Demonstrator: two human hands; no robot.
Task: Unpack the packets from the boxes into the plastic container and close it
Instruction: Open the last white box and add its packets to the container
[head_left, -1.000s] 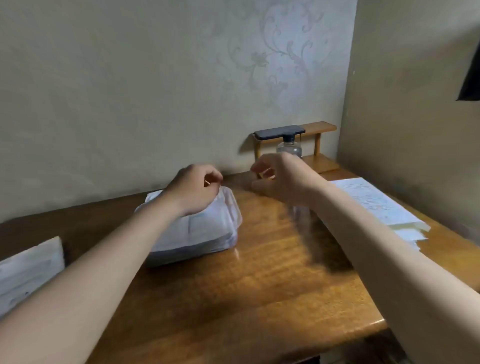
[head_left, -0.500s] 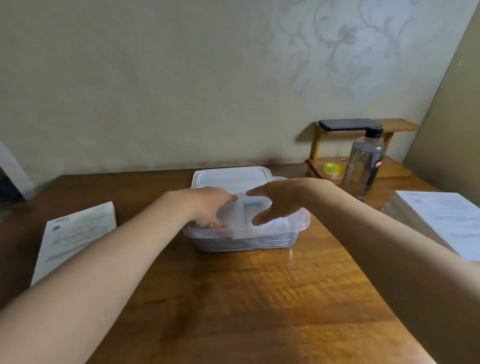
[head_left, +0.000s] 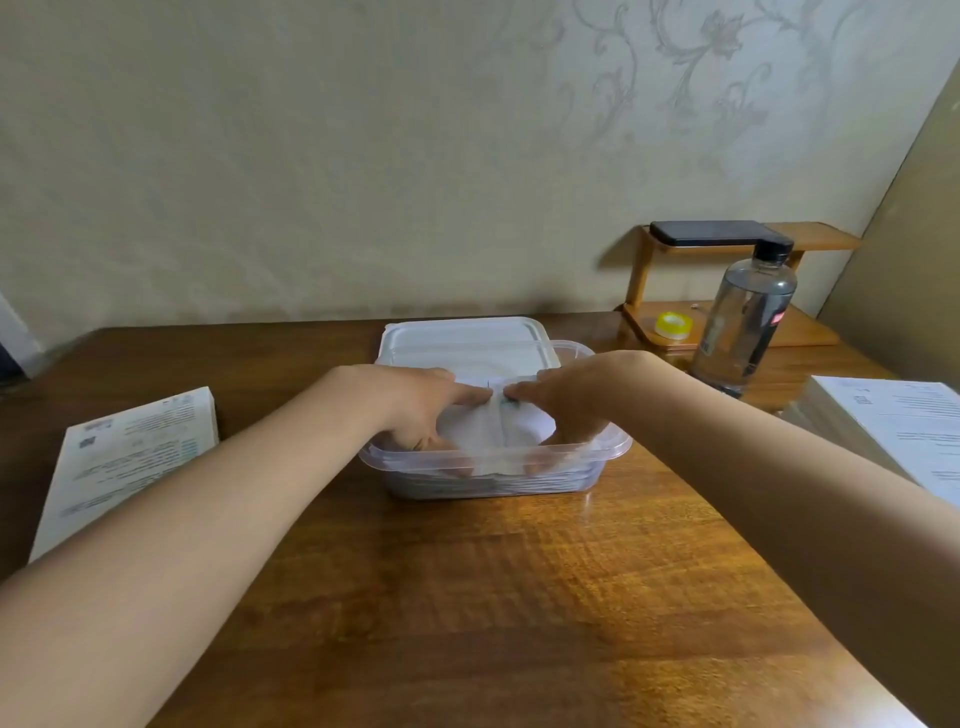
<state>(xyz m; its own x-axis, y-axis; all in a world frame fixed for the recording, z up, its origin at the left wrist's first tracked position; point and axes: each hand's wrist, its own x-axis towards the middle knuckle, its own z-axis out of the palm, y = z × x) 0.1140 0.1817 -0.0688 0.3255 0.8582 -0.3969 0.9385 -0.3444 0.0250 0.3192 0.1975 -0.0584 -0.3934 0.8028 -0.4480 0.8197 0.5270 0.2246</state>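
Observation:
A clear plastic container (head_left: 615, 448) stands in the middle of the wooden table, open at the top. Its white lid (head_left: 462, 332) lies flat just behind it, partly under its far rim. White packets (head_left: 496, 434) fill the container. My left hand (head_left: 415, 405) and my right hand (head_left: 576, 400) both reach into it, fingers stretched over the packets and pressing on them, fingertips nearly meeting in the middle. The lower fingers are hidden among the packets. A white printed box (head_left: 130, 457) lies at the left and another white box (head_left: 893, 421) at the right.
A clear water bottle (head_left: 748, 322) with a black cap stands right of the container. Behind it a small wooden shelf (head_left: 821, 240) carries a dark phone (head_left: 711, 231), with a yellow tape roll (head_left: 674, 325) on its base. The wall runs close behind the table.
My view swung left and down, centring the container. Both hands went from hovering above it to lowering the packets in and pressing on them.

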